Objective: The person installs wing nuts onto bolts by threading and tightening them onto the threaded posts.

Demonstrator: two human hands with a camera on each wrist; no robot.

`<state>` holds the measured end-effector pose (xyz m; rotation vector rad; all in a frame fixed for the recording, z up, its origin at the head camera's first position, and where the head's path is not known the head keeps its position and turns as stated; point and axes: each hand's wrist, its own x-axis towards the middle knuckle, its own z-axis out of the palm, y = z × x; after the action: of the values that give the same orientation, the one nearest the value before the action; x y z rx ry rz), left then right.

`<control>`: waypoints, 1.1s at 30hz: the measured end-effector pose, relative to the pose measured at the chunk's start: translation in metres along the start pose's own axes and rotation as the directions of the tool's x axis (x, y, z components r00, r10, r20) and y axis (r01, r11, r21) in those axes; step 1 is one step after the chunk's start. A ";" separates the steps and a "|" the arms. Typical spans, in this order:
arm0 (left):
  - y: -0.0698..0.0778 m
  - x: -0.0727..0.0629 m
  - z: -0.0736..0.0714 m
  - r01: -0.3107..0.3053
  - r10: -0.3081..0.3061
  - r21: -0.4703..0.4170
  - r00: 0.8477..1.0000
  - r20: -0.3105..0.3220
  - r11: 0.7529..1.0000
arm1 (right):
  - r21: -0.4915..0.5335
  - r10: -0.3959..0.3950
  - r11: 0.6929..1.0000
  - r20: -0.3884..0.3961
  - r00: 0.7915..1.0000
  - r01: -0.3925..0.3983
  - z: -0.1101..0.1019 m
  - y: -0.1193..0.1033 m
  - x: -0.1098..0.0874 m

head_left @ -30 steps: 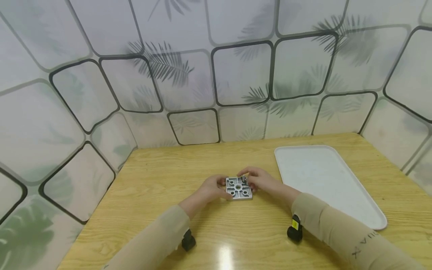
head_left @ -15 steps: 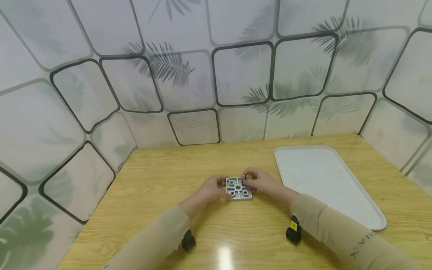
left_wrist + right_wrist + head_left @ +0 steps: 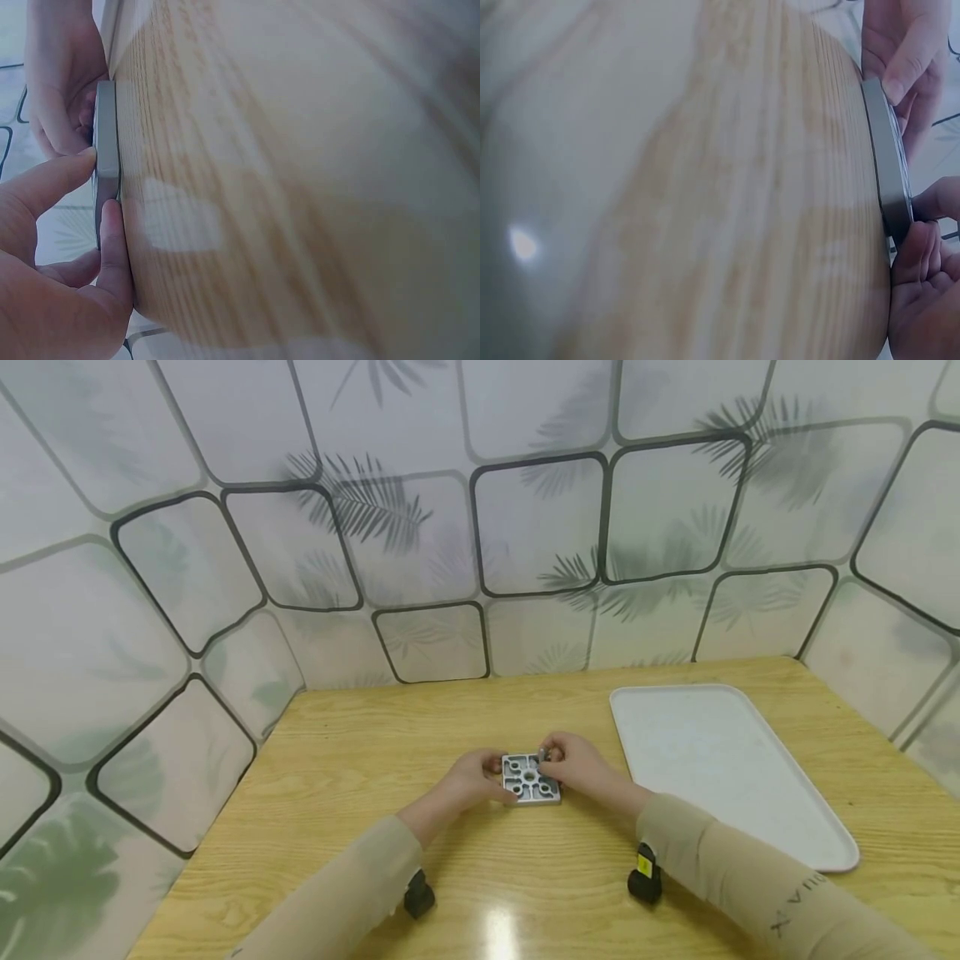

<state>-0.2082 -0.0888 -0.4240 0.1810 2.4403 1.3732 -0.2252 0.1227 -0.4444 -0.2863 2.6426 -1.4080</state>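
A square grey metal plate (image 3: 530, 779) with ribs and several round holes lies flat on the wooden table, its side face (image 3: 108, 127) showing in the left wrist view. My left hand (image 3: 474, 778) holds the plate by its left side, thumb over the near left corner and fingers behind. At the far right corner, my right hand (image 3: 576, 762) pinches a small shiny metal piece (image 3: 543, 754) between thumb and forefinger. Most of that piece is hidden by the fingers, and I cannot tell its kind. Other right fingers (image 3: 919, 255) curl beside the plate's edge in the right wrist view.
A white tray (image 3: 720, 760) lies on the table (image 3: 390, 727) to the right, just beyond the right forearm. A patterned wall (image 3: 540, 635) stands along the table's back and sides. Black wrist cameras (image 3: 419, 895) hang under both sleeves.
My right forefinger has drawn in from its raised reach, and the thumb has closed on the small piece. The right wrist has shifted slightly left. Left hand and plate stay put.
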 end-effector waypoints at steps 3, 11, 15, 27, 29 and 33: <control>0.000 0.000 0.000 -0.002 0.002 -0.002 1.000 0.002 1.000 | -0.006 0.006 1.000 -0.007 1.000 -0.006 0.001 -0.001 -0.001; -0.002 0.000 -0.001 -0.005 0.005 -0.020 1.000 0.012 1.000 | -0.030 0.021 0.999 -0.023 1.000 -0.021 0.001 -0.001 -0.001; -0.002 0.001 0.000 -0.011 0.011 -0.021 1.000 0.015 1.000 | -0.049 0.012 0.999 -0.027 1.000 -0.013 0.001 -0.001 -0.001; -0.003 0.003 0.001 -0.014 0.014 -0.024 1.000 0.004 1.000 | 0.253 -0.009 0.967 0.102 0.995 -0.017 -0.010 0.000 -0.004; -0.003 0.003 0.001 -0.014 0.014 -0.021 1.000 0.001 1.000 | 0.295 -0.006 0.955 0.127 0.992 -0.032 -0.011 0.001 -0.003; -0.002 0.002 0.000 -0.014 0.014 -0.020 1.000 0.001 1.000 | 0.290 -0.027 0.957 0.157 0.987 -0.020 -0.013 0.004 0.000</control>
<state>-0.2103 -0.0895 -0.4266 0.1946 2.4284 1.4025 -0.2281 0.1357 -0.4401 -0.3531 2.2708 -1.6727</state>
